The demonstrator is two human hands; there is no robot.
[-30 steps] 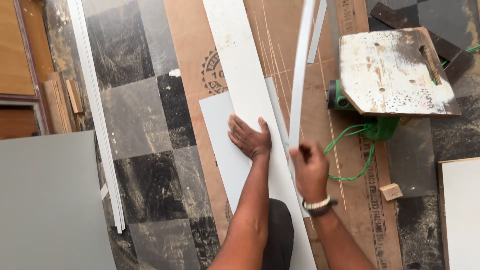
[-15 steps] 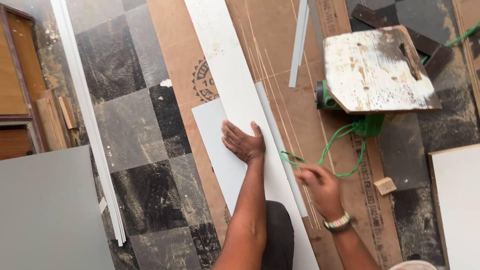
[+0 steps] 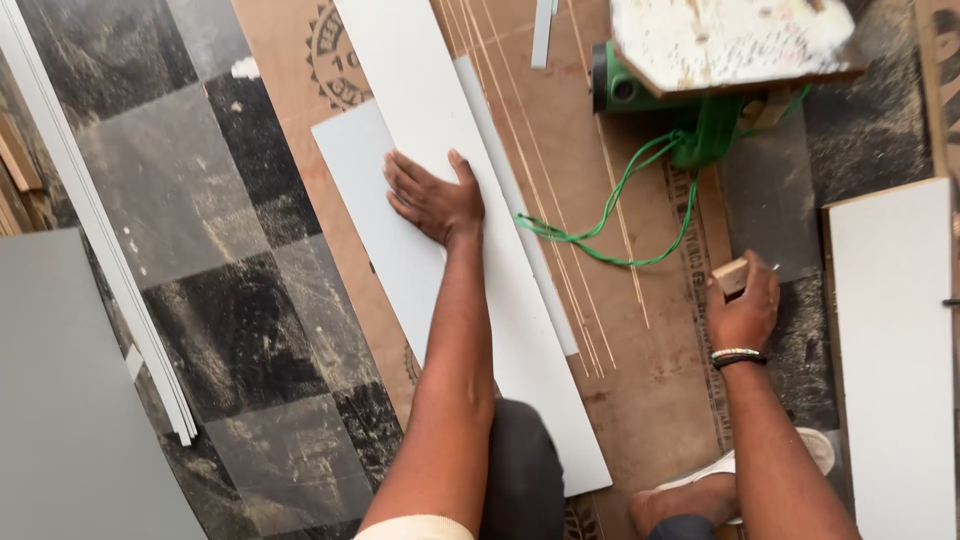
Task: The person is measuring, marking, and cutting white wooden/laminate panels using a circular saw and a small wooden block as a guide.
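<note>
My left hand [image 3: 432, 198] lies flat, fingers spread, on a long white laminate strip [image 3: 480, 250] that rests over a pale grey board [image 3: 362, 190] on the floor. My right hand [image 3: 745, 305] has reached out to the right and closes around a small wooden block [image 3: 731, 274] at the edge of brown cardboard sheeting [image 3: 640, 380]. A bracelet sits on that wrist. My knee and a foot in a white sandal [image 3: 735, 475] show at the bottom.
A green power tool [image 3: 640, 90] with a green cord [image 3: 620, 215] sits under a paint-spattered board [image 3: 730, 40] at the top right. A white panel [image 3: 890, 350] lies at the right, a grey panel [image 3: 70, 420] and white trim strips [image 3: 100, 240] at the left.
My right hand let go of the thin white edge strip, swung right across the cardboard and took hold of the small wooden block. My left hand stayed pressed on the white strip.
</note>
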